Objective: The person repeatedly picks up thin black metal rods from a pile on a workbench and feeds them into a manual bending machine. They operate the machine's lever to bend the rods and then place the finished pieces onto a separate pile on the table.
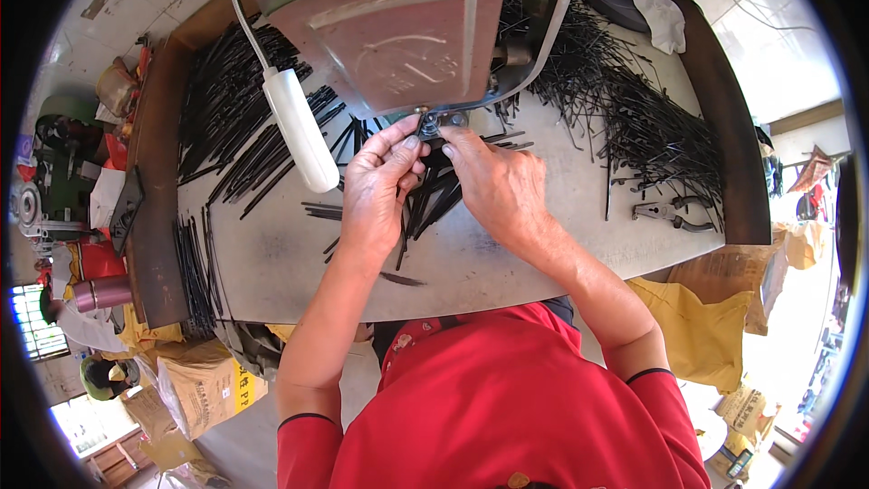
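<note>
My left hand (380,177) is closed, with thumb and forefinger together at the bottom edge of a machine with a reddish metal cover (398,45). What those fingertips hold is too small to make out. Opposite it, my right hand (500,183) is curled, its thumb and forefinger against a small metal fitting (434,124) under the machine. Whatever it pinches is hidden by the fingers. Thin black rods (425,208) lie loosely on the table beneath and between both hands.
Bundles of black rods (226,81) cover the table's left side, and a tangled heap (652,127) fills the right. Pliers (674,214) lie near the right edge. A white lamp (301,131) hangs left of the machine. Raised brown boards (724,118) border the metal table (272,258).
</note>
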